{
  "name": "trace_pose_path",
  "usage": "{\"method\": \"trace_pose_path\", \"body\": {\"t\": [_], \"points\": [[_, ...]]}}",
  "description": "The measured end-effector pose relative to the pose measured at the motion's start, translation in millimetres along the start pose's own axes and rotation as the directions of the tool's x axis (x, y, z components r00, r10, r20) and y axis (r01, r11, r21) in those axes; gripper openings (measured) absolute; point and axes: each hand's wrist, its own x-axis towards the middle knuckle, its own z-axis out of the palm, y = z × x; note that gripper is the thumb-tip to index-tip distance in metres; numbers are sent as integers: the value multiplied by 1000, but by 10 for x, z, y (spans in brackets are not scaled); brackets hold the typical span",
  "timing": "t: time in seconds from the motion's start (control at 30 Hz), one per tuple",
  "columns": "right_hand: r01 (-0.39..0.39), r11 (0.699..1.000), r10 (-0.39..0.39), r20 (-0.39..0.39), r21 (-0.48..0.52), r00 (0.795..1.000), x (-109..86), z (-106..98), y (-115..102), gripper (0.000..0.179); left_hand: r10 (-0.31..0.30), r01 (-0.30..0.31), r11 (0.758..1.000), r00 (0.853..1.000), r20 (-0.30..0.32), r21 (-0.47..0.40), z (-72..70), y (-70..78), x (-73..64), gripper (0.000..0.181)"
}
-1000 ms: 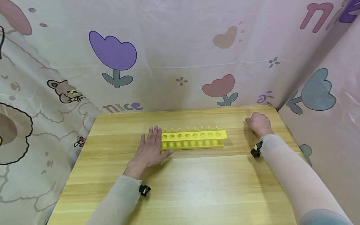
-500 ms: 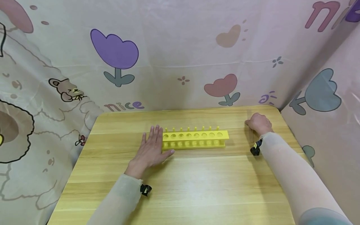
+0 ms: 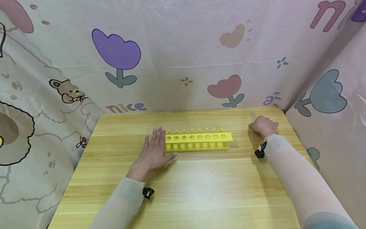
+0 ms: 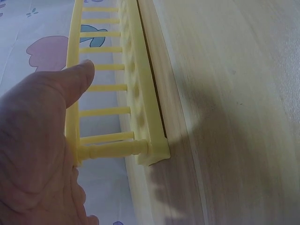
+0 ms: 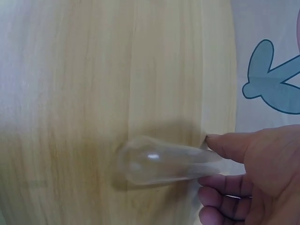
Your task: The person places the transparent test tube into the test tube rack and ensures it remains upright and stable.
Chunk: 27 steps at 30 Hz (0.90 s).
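Observation:
A yellow test tube rack (image 3: 200, 138) stands on the wooden table, with a row of round holes along its top plate and a row of short pegs at its back. My left hand (image 3: 152, 152) lies over the rack's left end, fingers straight and thumb spread; the left wrist view shows the thumb against the top plate. At the table's far right, apart from the rack, my right hand (image 3: 264, 126) pinches a clear test tube (image 5: 161, 164) between thumb and fingers. The tube's rounded bottom faces the right wrist camera. Whether it touches the table I cannot tell.
The wooden table (image 3: 200, 190) ends at a printed cloth (image 3: 171, 47) hanging behind it. More cloth hangs at the left and right sides. A small black camera is strapped to each wrist.
The view shifts slightly between the first two frames. Both hands and the rack hold nearly the same places; a finger of my right hand sticks out a little more now.

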Motion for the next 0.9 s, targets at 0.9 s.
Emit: {"method": "trace_pose_path", "body": {"t": [0.9], "points": [[287, 946, -201, -427, 148, 882, -467, -51, -105, 39, -9, 9, 999, 1000, 14, -41, -2, -5, -6, 112]]}}
